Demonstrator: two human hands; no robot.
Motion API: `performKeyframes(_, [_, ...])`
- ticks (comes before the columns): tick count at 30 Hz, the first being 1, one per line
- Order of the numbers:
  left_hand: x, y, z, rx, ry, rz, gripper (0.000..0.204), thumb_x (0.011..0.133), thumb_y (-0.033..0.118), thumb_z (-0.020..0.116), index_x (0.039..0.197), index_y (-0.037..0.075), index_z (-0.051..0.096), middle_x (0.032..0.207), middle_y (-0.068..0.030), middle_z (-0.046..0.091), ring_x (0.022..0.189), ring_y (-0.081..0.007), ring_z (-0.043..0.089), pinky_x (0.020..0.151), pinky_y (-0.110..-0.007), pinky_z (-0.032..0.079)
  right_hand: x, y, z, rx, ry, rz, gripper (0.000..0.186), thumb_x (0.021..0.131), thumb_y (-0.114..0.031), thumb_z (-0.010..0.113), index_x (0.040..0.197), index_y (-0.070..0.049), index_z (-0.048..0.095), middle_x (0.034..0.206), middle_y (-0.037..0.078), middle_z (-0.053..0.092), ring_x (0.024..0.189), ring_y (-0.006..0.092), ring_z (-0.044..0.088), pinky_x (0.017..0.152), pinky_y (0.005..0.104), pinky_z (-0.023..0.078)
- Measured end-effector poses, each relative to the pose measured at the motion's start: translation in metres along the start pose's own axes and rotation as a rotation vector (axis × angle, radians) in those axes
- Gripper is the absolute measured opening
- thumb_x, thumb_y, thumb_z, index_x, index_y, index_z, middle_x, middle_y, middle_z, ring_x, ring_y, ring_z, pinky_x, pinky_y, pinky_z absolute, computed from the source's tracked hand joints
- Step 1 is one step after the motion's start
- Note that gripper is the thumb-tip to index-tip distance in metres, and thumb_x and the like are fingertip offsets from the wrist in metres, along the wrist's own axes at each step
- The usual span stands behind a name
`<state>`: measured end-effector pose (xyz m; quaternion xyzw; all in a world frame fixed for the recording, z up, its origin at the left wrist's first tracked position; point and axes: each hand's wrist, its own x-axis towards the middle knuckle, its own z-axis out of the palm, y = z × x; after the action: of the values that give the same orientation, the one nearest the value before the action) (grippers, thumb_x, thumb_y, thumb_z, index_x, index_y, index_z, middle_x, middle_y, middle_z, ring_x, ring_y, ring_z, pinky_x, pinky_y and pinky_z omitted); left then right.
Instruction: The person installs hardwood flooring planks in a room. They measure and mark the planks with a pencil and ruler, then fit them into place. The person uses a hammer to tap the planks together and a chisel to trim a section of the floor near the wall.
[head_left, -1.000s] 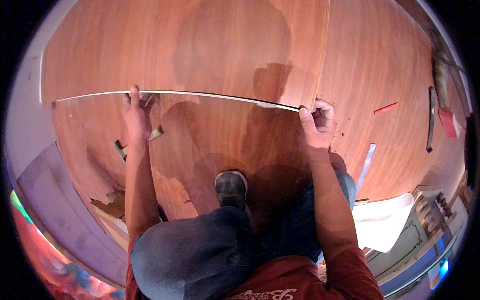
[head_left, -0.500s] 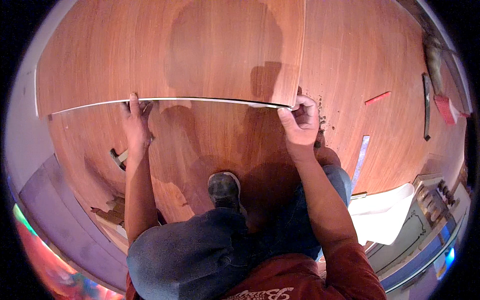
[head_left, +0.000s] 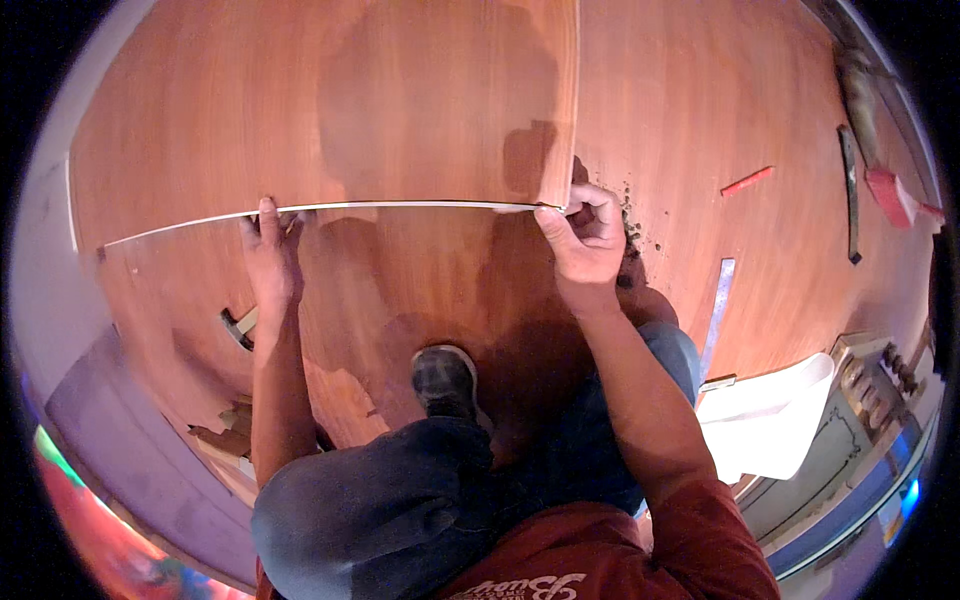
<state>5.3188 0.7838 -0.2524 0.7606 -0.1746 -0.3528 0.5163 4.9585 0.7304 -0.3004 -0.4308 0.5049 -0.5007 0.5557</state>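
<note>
A wide wood-grain panel (head_left: pixel 230 110) fills the upper left, its near edge lined by a thin white strip (head_left: pixel 400 204). My left hand (head_left: pixel 270 250) grips this edge left of centre, thumb over the strip and fingers partly hidden beneath. At the panel's near right corner, my right hand (head_left: pixel 585 240) pinches the edge between thumb and curled fingers. Under the panel lies a similar wood-grain surface (head_left: pixel 400 270). Just left of my left forearm, a hammer (head_left: pixel 238 328) rests on that surface, partly covered by the arm.
On the right lie a red pencil-like stick (head_left: pixel 748 181), a metal ruler (head_left: pixel 718 315), a dark bar (head_left: pixel 850 195) and a red-and-white piece (head_left: pixel 890 197). Dark crumbs (head_left: pixel 630 225) are scattered beside my right hand. A white sheet (head_left: pixel 765 425) sits by my knee; my shoe (head_left: pixel 445 382) stands below the panel.
The panel's right edge and my right hand have shifted a little to the left. My left hand keeps nearly the same place. The whole view has moved slightly.
</note>
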Motion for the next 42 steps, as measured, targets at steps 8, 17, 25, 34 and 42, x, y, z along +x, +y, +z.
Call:
performKeyframes(8, [0.000, -0.003, 0.001, -0.052, -0.018, 0.023, 0.050, 0.109, 0.029, 0.057, 0.147, 0.008, 0.035, 0.130, -0.0096, 0.055, 0.107, -0.0200, 0.063, 0.093, -0.038, 0.056, 0.002, -0.004, -0.002, 0.071, -0.010, 0.103, 0.031, 0.090, -0.006, 0.082, 0.111, -0.005, 0.058, 0.098, 0.001, 0.061, 0.093, 0.0106, 0.056, 0.090, 0.0283, 0.048])
performKeyframes(17, [-0.010, 0.003, 0.001, -0.038, -0.088, -0.023, 0.050, 0.107, 0.032, 0.062, 0.142, 0.004, 0.040, 0.121, -0.0092, 0.059, 0.102, -0.0196, 0.066, 0.093, -0.037, 0.057, 0.003, -0.003, -0.006, 0.088, -0.050, 0.101, 0.028, 0.094, -0.006, 0.078, 0.115, -0.004, 0.059, 0.099, -0.001, 0.062, 0.091, 0.0086, 0.056, 0.084, 0.0247, 0.047])
performKeyframes(25, [-0.016, -0.002, 0.011, -0.230, -0.097, -0.065, 0.055, 0.108, 0.031, 0.058, 0.150, 0.006, 0.034, 0.129, -0.0110, 0.058, 0.109, -0.0236, 0.067, 0.095, -0.038, 0.057, 0.002, -0.008, -0.006, 0.035, -0.050, 0.083, 0.027, 0.094, -0.006, 0.078, 0.115, -0.004, 0.060, 0.098, -0.001, 0.061, 0.091, 0.0079, 0.055, 0.084, 0.0249, 0.046])
performKeyframes(34, [-0.020, -0.003, 0.008, -0.194, -0.124, -0.039, 0.061, 0.109, 0.031, 0.057, 0.154, 0.004, 0.027, 0.137, -0.0140, 0.053, 0.111, -0.0258, 0.066, 0.096, -0.038, 0.057, 0.004, -0.005, -0.014, -0.041, -0.070, 0.099, 0.028, 0.093, -0.008, 0.079, 0.112, -0.005, 0.060, 0.098, 0.000, 0.060, 0.092, 0.0095, 0.056, 0.087, 0.0262, 0.048])
performKeyframes(42, [-0.030, 0.006, 0.004, 0.236, -0.062, 0.056, 0.064, 0.106, 0.031, 0.062, 0.153, -0.003, 0.033, 0.136, -0.0174, 0.057, 0.117, -0.0250, 0.063, 0.102, -0.038, 0.052, -0.008, 0.008, -0.009, -0.390, 0.001, 0.051, 0.038, 0.078, -0.003, 0.085, 0.108, -0.004, 0.061, 0.098, 0.011, 0.063, 0.088, 0.0226, 0.064, 0.082, 0.0345, 0.055])
